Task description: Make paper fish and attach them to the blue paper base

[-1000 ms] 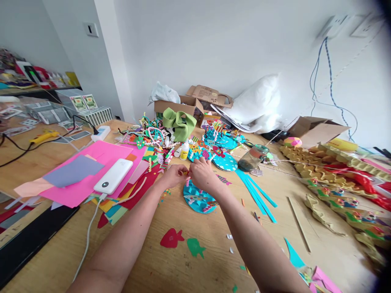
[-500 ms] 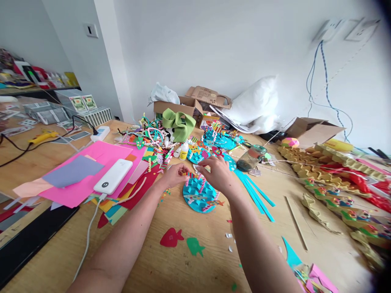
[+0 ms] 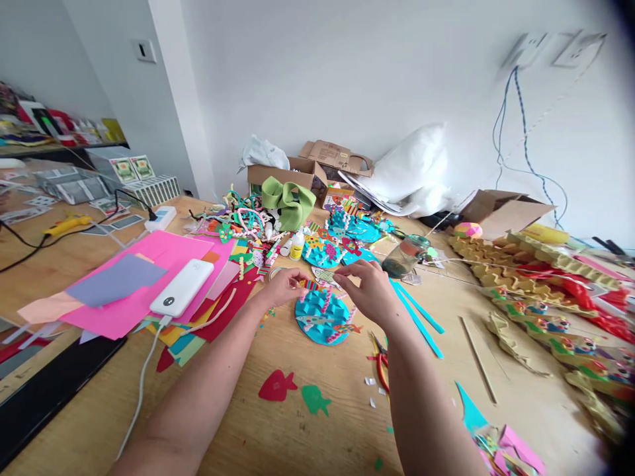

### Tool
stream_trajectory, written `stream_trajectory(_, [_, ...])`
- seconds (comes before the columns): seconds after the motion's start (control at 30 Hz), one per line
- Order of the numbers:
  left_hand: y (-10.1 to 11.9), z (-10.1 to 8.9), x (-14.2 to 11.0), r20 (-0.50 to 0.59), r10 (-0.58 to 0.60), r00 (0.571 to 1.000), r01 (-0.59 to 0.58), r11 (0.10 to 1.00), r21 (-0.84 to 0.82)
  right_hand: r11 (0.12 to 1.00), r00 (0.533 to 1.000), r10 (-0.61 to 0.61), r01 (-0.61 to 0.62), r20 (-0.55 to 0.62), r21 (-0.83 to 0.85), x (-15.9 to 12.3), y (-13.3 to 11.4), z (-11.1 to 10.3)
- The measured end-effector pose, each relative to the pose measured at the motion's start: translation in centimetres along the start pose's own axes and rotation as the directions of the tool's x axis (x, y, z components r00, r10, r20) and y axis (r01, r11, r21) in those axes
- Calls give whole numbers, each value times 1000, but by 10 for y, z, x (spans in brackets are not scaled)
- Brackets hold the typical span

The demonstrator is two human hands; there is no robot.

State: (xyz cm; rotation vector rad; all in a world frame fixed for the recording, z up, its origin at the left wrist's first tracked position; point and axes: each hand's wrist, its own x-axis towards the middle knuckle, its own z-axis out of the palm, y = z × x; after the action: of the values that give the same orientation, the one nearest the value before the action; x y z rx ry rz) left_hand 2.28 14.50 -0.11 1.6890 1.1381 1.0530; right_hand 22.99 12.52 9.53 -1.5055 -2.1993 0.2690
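A turquoise round base point(image 3: 322, 317) with egg-carton peaks stands on the table, with pink-and-white twisted stems rising from it. Paper fish are fixed about it: a grey-blue fish point(image 3: 315, 320) and an orange fish point(image 3: 347, 328) at the front. My left hand point(image 3: 284, 288) is closed at the base's back left, fingertips pinching at a striped red-and-yellow fish point(image 3: 311, 285). From the right, my right hand point(image 3: 370, 287) pinches the end of a pale green patterned fish point(image 3: 323, 276) above the back of the base. The exact contact of the fingertips is small and partly hidden.
A red fish point(image 3: 276, 385) and a green fish point(image 3: 315, 400) lie in front. Red-handled pliers point(image 3: 381, 367) rest beside my right forearm. Behind stand a glue bottle point(image 3: 296, 246) and a glass jar point(image 3: 405, 256). A white power bank point(image 3: 182, 288) lies on coloured paper at left.
My right hand has moved a little to the right, leaving more of the pale green fish in sight. The pliers have come into view beside the forearm. My left hand stays nearly in place.
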Motion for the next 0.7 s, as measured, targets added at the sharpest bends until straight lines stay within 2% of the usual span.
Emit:
stream_trajectory(0.17, [-8, -1, 2, 11, 11, 1000, -11, 1000, -3, 999, 998, -32, 32, -51, 17, -2, 4, 1])
stream_trajectory(0.27, [-12, -1, 3, 11, 32, 999, -32, 999, -26, 995, 990, -71, 80, -121, 66, -7, 4, -1])
stream_trajectory(0.43, [-7, -7, 4, -33, 31, 999, -33, 995, -89, 956, 968, -134, 183, -214, 229, -34, -9, -13])
stream_trajectory(0.6, [4, -18, 2, -57, 68, 996, -75, 987, -139, 923, 970, -219, 242, -108, 299, -72, -19, -22])
stream_trajectory(0.7, [12, -25, -1, -60, 98, 993, -106, 983, -152, 919, 965, -261, 256, -22, 301, -96, -18, -14])
